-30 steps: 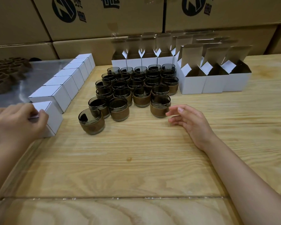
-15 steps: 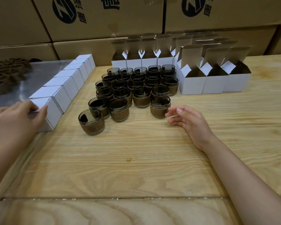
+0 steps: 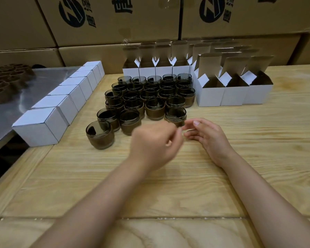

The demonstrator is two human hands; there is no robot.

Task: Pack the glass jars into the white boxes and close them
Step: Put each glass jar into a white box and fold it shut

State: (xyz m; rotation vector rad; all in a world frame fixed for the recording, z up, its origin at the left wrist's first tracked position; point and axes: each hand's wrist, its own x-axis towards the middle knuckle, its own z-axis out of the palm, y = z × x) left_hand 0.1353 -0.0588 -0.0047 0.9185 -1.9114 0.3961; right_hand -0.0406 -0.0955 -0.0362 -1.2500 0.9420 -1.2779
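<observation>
The left hand has left the nearest closed white cardboard box. It has swung across to the middle of the pale wooden counter, where it now almost meets the right hand. That box now sits free at the near end of the row of closed white boxes, in line with the others along the counter's left edge. I read that as one packing round finished and the next about to begin.

The left hand is smeared by motion. Its fingers are curled inward and nothing shows in them, but I cannot tell whether it is shut or merely loose. The right hand is relaxed and holds nothing, its fingers gently bent, in about the same spot as a second ago.

Its fingertips lie just beside the nearest dark glass jar with a brown band, not gripping it. This jar is at the front of the cluster of dark glass jars, all unpacked in the middle of the counter. One separate dark glass jar stands apart to the left, near the closed boxes.

The open white boxes with raised flaps wait to the right of the cluster, and more open white boxes stand behind it. The likely next move is to lift the nearest jar and bring over an open box. Most of the task is still ahead.
</observation>
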